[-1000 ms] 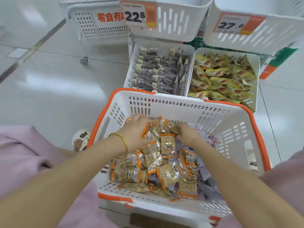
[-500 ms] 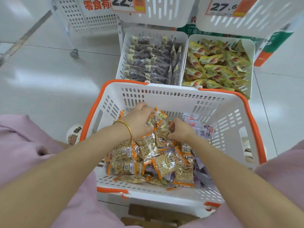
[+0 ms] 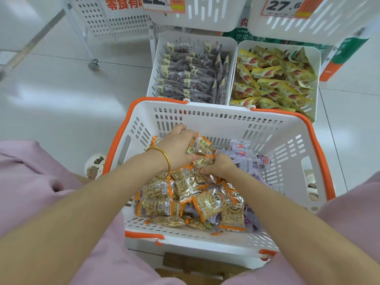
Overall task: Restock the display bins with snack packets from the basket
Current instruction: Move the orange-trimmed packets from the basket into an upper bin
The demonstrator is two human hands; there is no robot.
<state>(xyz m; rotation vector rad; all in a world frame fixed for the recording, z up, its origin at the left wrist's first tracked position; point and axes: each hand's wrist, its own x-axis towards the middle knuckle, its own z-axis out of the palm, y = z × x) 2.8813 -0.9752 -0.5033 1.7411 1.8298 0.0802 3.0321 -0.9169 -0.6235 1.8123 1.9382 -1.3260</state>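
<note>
A white basket (image 3: 216, 118) with orange handles stands in front of me. It holds several orange-edged peanut packets (image 3: 209, 202) and purple-white packets (image 3: 244, 159) at its right. My left hand (image 3: 176, 147), with a gold bangle on the wrist, grips a bunch of peanut packets at the far side of the pile. My right hand (image 3: 221, 164) lies just to its right, with its fingers curled round more peanut packets. Beyond the basket are two display bins, one with dark packets (image 3: 193, 75) and one with yellow packets (image 3: 273, 79).
Two upper white bins (image 3: 205, 19) with price tags hang over the lower bins. A white wheeled rack (image 3: 92, 33) stands at the back left on the tiled floor. My pink-clothed knees flank the basket, and a slipper (image 3: 94, 165) shows at its left.
Both hands have drawn closer together and gathered peanut packets into a bunch between them. The view has tipped down a little, so the bins sit higher in the frame.
</note>
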